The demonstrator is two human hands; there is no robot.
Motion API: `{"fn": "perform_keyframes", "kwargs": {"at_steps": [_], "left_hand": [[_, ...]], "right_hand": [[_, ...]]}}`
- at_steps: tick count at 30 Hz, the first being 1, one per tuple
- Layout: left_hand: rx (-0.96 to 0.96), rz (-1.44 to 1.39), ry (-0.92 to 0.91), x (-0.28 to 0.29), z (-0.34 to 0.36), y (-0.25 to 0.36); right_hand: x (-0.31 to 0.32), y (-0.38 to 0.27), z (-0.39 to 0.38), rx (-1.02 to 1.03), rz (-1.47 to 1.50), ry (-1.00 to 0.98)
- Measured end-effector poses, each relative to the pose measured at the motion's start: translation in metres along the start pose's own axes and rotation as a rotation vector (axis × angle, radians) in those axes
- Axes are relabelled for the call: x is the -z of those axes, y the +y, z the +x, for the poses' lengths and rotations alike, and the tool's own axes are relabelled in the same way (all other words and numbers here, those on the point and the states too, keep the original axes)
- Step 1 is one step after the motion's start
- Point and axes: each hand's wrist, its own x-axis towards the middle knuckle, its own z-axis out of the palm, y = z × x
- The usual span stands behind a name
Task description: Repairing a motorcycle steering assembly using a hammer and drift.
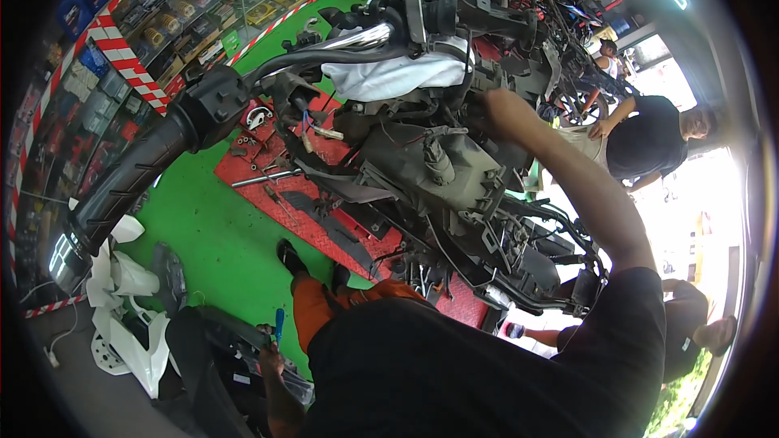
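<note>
A partly stripped motorcycle (pixel 430 166) fills the middle, its dark inner parts and wiring bare. My right hand (pixel 507 113) reaches in from the right to its front part, below the handlebar. That hand is curled with knuckles up; its fingertips and whatever they grip are hidden among dark parts. Low on the left, my left hand (pixel 272 351) is closed round a slim blue-handled tool (pixel 279 324), which looks like a screwdriver. A white cloth (pixel 398 77) is draped under the handlebar (pixel 349 53). Loose connectors (pixel 324 135) hang beside it.
The black handlebar grip (pixel 130 174) juts toward the left. Tools and parts lie on a red platform (pixel 312 195) over green floor (pixel 182 203). White fairings (pixel 134 332) and a black seat-like part (pixel 211 357) sit lower left. A person (pixel 645 138) stands at the right.
</note>
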Motion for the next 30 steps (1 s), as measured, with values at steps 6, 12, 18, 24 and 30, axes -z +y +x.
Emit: {"fn": "perform_keyframes", "kwargs": {"at_steps": [6, 12, 18, 24, 30], "left_hand": [[0.028, 0.087, 0.028, 0.012, 0.013, 0.019], [-0.027, -0.064, 0.037, 0.011, 0.01, 0.024], [0.037, 0.167, -0.01, 0.006, 0.012, 0.008], [0.059, 0.178, -0.006, 0.002, 0.01, 0.0], [0.005, 0.145, 0.071, -0.001, 0.011, -0.006]], "right_hand": [[0.005, 0.013, 0.011, -0.089, 0.485, -0.244], [-0.01, 0.004, -0.014, 0.371, -0.137, 0.306], [0.014, 0.0, 0.003, -0.062, 0.341, -0.063], [-0.003, 0.006, 0.001, -0.015, 0.489, 0.017], [-0.014, 0.016, -0.012, 0.607, -0.202, 0.443]]}}
